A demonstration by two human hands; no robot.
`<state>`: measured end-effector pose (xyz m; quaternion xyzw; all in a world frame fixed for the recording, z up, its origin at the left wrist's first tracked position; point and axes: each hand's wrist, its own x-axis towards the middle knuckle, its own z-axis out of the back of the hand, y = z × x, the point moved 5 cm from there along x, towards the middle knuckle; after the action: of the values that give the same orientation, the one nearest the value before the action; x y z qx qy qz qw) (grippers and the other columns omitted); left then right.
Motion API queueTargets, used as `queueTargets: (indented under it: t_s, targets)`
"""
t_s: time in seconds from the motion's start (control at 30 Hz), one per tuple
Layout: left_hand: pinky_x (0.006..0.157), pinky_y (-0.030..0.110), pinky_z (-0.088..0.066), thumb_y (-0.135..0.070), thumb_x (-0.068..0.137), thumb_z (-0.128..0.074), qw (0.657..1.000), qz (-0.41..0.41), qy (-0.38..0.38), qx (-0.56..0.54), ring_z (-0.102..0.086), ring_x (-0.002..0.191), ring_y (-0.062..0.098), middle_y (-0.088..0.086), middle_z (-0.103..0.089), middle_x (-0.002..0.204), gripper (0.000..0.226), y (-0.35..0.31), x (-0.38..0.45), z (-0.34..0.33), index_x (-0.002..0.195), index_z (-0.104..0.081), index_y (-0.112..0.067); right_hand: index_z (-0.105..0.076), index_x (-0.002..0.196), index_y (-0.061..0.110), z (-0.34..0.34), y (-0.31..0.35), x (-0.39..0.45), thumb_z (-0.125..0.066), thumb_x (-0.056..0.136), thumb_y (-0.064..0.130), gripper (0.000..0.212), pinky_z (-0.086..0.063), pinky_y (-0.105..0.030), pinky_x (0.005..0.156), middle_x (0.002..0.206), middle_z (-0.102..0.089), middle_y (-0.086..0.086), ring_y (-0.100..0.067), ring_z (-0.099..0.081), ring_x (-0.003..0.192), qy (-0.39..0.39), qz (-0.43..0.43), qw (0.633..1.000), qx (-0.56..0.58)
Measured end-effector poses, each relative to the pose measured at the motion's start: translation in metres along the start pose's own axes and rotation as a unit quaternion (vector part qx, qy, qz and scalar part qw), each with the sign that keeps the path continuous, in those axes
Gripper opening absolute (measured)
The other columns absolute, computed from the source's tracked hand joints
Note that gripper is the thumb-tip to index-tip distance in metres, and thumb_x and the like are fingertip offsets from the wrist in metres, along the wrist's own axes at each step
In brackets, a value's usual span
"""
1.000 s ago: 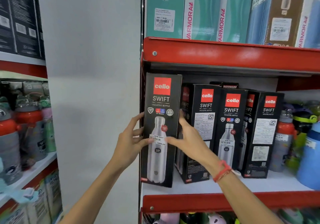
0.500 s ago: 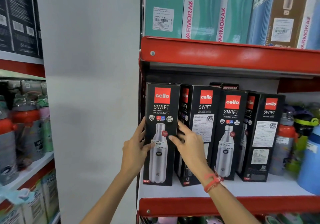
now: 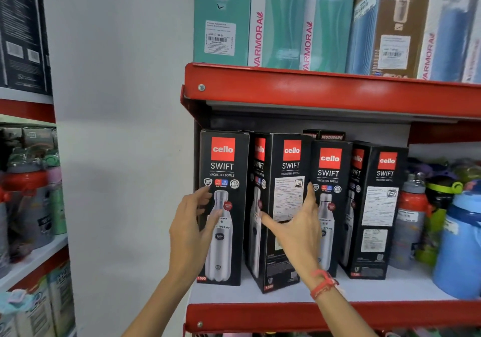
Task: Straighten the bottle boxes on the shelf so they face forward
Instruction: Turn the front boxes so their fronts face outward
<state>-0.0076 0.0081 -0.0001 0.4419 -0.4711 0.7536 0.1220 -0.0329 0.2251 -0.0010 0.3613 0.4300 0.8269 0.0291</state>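
Several black Cello Swift bottle boxes stand in a row on the white shelf board [image 3: 406, 288]. The leftmost box [image 3: 229, 159] faces forward, bottle picture showing. My left hand [image 3: 191, 232] rests loosely at its left edge, fingers apart. The second box [image 3: 286, 258] stands turned, a corner pointing out and its printed label side showing. My right hand [image 3: 295, 230] spans that label side, thumb at the front corner and fingers at the right edge. The third box [image 3: 331, 170] faces forward. The fourth box [image 3: 380, 219] is turned like the second.
A red shelf lip [image 3: 325, 316] runs below and a red shelf [image 3: 325, 94] above carries teal and blue Varmora boxes [image 3: 304, 18]. Loose bottles [image 3: 411, 222] crowd the right end of the row. A white wall panel [image 3: 117, 154] is on the left, with more bottles [image 3: 26, 201] beyond.
The leftmost box went back onto the shelf, facing forward. My right hand left it and moved right onto the second box. My left hand loosened at the first box's edge.
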Motion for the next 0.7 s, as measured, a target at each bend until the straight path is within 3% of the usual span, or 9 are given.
queueTargets:
  t_s: [0.1, 0.2, 0.3, 0.4, 0.47, 0.6, 0.7]
  targets:
    - [0.085, 0.027, -0.055, -0.029, 0.080, -0.072, 0.996, 0.012, 0.078, -0.034, -0.064, 0.095, 0.005, -0.014, -0.067, 0.104, 0.044, -0.010, 0.000, -0.019, 0.121, -0.057, -0.026, -0.013, 0.153, 0.026, 0.023, -0.010, 0.003, -0.085, 0.055, 0.057, 0.126, -0.037, -0.045, 0.112, 0.151, -0.042, -0.001, -0.024, -0.039, 0.138, 0.042, 0.021, 0.996, 0.071]
    - [0.084, 0.026, -0.055, -0.043, 0.072, -0.073, 0.990, 0.039, 0.134, -0.018, -0.065, 0.089, -0.001, -0.011, -0.069, 0.101, 0.054, -0.022, -0.005, -0.040, 0.120, -0.060, -0.021, -0.022, 0.150, 0.033, 0.049, -0.016, 0.016, -0.091, 0.053, 0.046, 0.120, -0.041, -0.040, 0.109, 0.130, -0.054, 0.014, -0.016, -0.050, 0.128, 0.095, 0.049, 0.980, 0.167]
    - [0.082, 0.024, -0.054, -0.063, 0.060, -0.072, 0.975, 0.055, 0.215, 0.007, -0.066, 0.091, 0.003, -0.010, -0.070, 0.102, 0.075, -0.039, -0.013, -0.064, 0.121, -0.057, -0.023, -0.030, 0.147, 0.037, 0.068, -0.021, 0.030, -0.092, 0.052, 0.036, 0.113, -0.047, -0.021, 0.097, 0.127, -0.058, 0.011, 0.000, -0.058, 0.115, 0.164, 0.072, 0.954, 0.243]
    - [0.087, 0.027, -0.052, -0.059, 0.059, -0.079, 0.958, 0.057, 0.281, -0.004, -0.063, 0.100, 0.000, -0.017, -0.070, 0.106, 0.076, -0.049, -0.022, -0.085, 0.122, -0.051, -0.027, -0.033, 0.144, 0.042, 0.073, -0.029, 0.035, -0.091, 0.051, 0.041, 0.110, -0.050, -0.014, 0.084, 0.127, -0.060, 0.008, 0.004, -0.062, 0.107, 0.243, 0.079, 0.930, 0.263]
    - [0.090, 0.023, -0.050, -0.048, 0.059, -0.084, 0.962, 0.056, 0.265, -0.014, -0.059, 0.102, -0.008, -0.021, -0.068, 0.107, 0.085, -0.053, -0.025, -0.089, 0.131, -0.044, -0.027, -0.031, 0.146, 0.042, 0.069, -0.036, 0.036, -0.089, 0.052, 0.038, 0.110, -0.050, -0.018, 0.090, 0.135, -0.058, 0.006, -0.001, -0.061, 0.115, 0.280, 0.077, 0.919, 0.265]
    - [0.074, 0.000, -0.041, -0.030, 0.064, -0.086, 0.976, 0.053, 0.207, -0.034, -0.055, 0.091, -0.023, -0.028, -0.063, 0.098, 0.094, -0.064, -0.025, -0.094, 0.142, -0.033, -0.024, -0.024, 0.150, 0.042, 0.065, -0.031, 0.050, -0.088, 0.064, 0.030, 0.108, -0.039, -0.034, 0.112, 0.150, -0.046, 0.008, -0.006, -0.048, 0.133, 0.338, 0.086, 0.901, 0.257]
    - [0.075, 0.008, -0.046, -0.031, 0.066, -0.084, 0.981, 0.067, 0.182, 0.000, -0.063, 0.086, -0.008, -0.013, -0.070, 0.098, 0.105, -0.060, -0.016, -0.101, 0.148, -0.020, -0.026, -0.026, 0.151, 0.033, 0.061, -0.019, 0.061, -0.084, 0.074, 0.024, 0.097, -0.043, -0.024, 0.108, 0.148, -0.049, 0.012, -0.001, -0.052, 0.128, 0.347, 0.103, 0.905, 0.221]
